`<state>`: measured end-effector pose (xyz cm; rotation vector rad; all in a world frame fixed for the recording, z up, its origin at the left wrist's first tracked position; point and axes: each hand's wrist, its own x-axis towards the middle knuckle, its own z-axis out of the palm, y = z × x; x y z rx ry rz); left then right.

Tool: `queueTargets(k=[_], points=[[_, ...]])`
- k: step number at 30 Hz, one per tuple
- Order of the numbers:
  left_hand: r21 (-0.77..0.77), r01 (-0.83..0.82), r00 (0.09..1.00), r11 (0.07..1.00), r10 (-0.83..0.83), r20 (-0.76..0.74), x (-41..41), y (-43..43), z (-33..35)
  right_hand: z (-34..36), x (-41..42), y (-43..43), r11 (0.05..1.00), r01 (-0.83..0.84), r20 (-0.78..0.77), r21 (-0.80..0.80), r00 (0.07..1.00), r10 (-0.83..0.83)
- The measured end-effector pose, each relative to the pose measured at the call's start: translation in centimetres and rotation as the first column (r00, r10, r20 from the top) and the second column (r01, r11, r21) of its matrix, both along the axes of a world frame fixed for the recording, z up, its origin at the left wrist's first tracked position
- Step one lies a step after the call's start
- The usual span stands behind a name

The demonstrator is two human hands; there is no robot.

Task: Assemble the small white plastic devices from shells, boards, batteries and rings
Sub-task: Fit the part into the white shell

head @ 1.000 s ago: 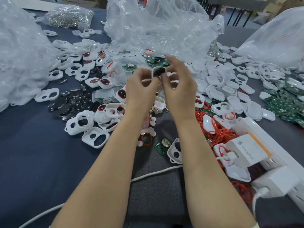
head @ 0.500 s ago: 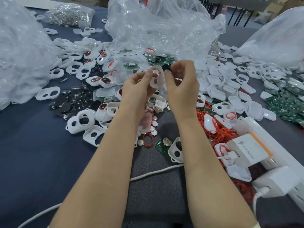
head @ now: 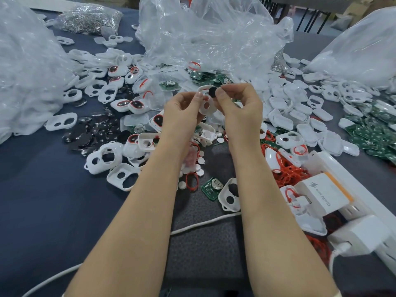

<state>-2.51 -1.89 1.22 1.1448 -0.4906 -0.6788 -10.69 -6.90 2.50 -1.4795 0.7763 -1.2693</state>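
Note:
My left hand (head: 182,112) pinches a white plastic shell (head: 206,103) with two openings, held upright above the table. My right hand (head: 240,108) pinches a small round black disc (head: 212,92) right at the shell's upper opening. On the dark cloth below lie loose white shells (head: 120,176), a green board (head: 212,187), red rings (head: 287,170), black discs (head: 85,136) and small white round pads (head: 200,161).
Crumpled clear plastic bags (head: 205,35) stand at the back, left and right. A white power strip with chargers (head: 334,196) sits at the right; its white cable (head: 203,225) crosses under my forearms. More green boards (head: 372,129) lie far right.
Both hands have dropped a little. The shell has turned upright in my left hand, and the black disc in my right fingers now sits at the shell's upper opening.

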Motion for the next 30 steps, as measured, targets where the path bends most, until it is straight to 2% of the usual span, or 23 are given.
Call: queueTargets(k=[7,15,23,27,30], points=[[0.027,0.014,0.992,1.000,-0.018,0.122,-0.24,-0.06,-0.17,-0.36,0.11,0.01,0.988,0.072,-0.134,-0.137,0.987,-0.091],[0.056,-0.007,0.989,0.998,-0.001,0.148,-0.11,0.09,-0.04,-0.51,-0.20,-0.57,0.982,0.055,-0.257,-0.179,0.961,-0.101],[0.048,0.021,0.957,0.999,-0.034,0.288,-0.57,0.45,0.33,-0.66,0.15,-0.07,0.971,0.125,-0.269,-0.203,0.947,-0.178],[0.069,-0.047,0.947,0.997,0.022,0.321,-0.61,0.50,0.51,-0.55,0.27,0.20,0.985,0.112,-0.224,-0.129,0.965,-0.139],[0.089,-0.091,0.925,0.992,0.052,0.377,-0.61,0.41,0.46,-0.43,0.21,0.11,0.994,0.029,-0.276,-0.107,0.960,-0.058]])
